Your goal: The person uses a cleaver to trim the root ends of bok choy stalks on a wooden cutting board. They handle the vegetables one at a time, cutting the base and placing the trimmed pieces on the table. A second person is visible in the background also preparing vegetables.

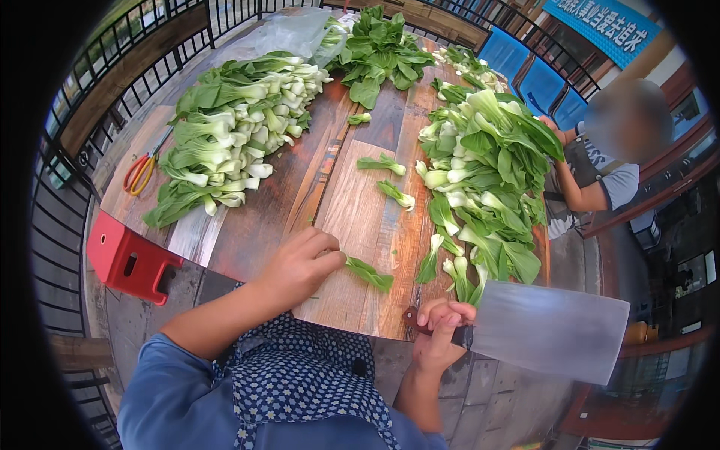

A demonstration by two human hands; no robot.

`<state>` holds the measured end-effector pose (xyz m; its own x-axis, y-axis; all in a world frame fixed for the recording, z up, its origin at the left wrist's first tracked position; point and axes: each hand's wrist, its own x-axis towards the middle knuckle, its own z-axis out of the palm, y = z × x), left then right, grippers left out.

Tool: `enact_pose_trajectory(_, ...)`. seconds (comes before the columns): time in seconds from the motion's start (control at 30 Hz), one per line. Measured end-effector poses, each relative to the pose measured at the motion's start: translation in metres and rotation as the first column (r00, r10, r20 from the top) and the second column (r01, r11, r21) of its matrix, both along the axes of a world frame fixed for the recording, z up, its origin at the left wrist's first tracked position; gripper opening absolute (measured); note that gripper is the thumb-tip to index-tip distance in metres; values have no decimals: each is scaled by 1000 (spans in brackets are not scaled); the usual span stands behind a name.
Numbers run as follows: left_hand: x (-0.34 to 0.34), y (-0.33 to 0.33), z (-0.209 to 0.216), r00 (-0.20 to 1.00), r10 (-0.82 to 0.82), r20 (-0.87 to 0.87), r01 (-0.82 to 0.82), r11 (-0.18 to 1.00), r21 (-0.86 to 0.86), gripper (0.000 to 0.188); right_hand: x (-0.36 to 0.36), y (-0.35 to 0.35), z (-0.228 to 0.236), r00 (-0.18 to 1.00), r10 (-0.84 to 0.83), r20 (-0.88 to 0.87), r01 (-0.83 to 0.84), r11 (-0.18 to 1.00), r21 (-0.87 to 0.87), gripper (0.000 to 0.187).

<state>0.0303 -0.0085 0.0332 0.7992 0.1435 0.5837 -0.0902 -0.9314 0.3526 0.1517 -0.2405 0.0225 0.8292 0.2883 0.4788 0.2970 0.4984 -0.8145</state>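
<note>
Near the table's front edge, my left hand [301, 268] is closed around one end of a small bok choy [370, 275]. Its green leaves stick out to the right over the wood, and its base is hidden by my fingers. My right hand [439, 334] grips the dark handle of a cleaver [551, 330] just off the table's edge. The broad grey blade points right, away from the bok choy. Several loose bok choy, one of them a small split-looking piece [396, 195], lie on the boards ahead of my hands.
Bok choy rows [232, 127] cover the left side; a larger heap [487, 165] lies right and a leafy pile [379, 52] far back. Orange-handled scissors [139, 174] rest at the left edge. A red stool [127, 255] stands below. A person [600, 165] sits at right, hand at the heap.
</note>
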Motion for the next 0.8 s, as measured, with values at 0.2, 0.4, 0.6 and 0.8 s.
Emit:
enact_pose_trajectory(0.2,-24,-8,-14,998,-53,-30,50,994,-92,36,-7,-38,64,998,25,-54,-48,869,-492,54)
enact_pose_trajectory(0.4,-22,-9,-20,999,-42,20,44,992,-120,39,-1,-50,121,773,530,348,120,417,-901,71)
enact_pose_trajectory(0.6,-24,-7,-21,999,-27,18,29,995,-97,36,-15,-49,159,683,681,262,120,249,-961,71)
enact_pose_trajectory(0.8,-23,-7,-21,1000,-26,7,27,992,-124,32,-19,-43,182,744,666,57,88,-13,-996,60)
